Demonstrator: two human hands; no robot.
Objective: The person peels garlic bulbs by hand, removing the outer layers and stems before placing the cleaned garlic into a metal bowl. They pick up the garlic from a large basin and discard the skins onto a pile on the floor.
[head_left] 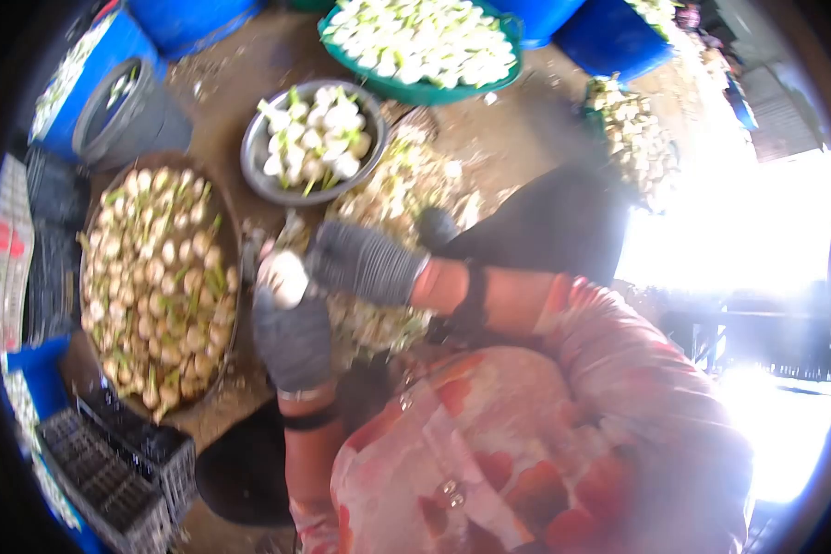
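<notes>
My soft shirt, pink with red blotches, fills the lower centre of the frame. My left hand, in a grey knit glove, points up from the bottom edge, gripping a smooth, rounded white bulb left of centre. My right hand, in a ribbed grey glove, comes across from the right, curled close beside the bulb; I cannot tell whether it grips anything. Above, more pale bulbs fill a round grey bowl.

The bulbs' basin lies right of the tub.
</notes>
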